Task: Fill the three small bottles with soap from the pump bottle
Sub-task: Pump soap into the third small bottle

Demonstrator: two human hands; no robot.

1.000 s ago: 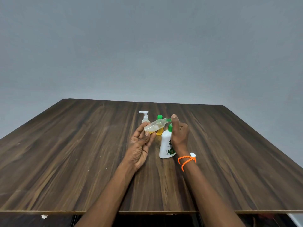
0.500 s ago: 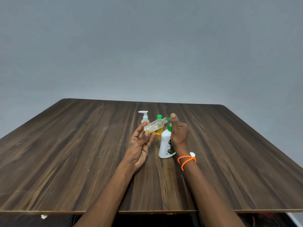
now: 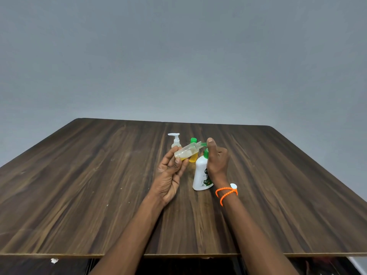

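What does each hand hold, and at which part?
Left hand holds the clear small bottle at its base; right hand presses the white pump bottle's green top.

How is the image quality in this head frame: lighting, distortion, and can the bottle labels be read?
Head view: lighting is soft and even, no glare on the wooden table, only faint shadows. Wide-angle distortion splays the table edges outward. The white pump bottle label is too small and partly hidden by the right hand to read. The clear small bottle, held by the left hand, looks slightly soft.

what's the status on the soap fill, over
Left hand holds clear small bottle tilted at pump nozzle. Right hand on white pump bottle. Bottle part full. Nothing in the way.
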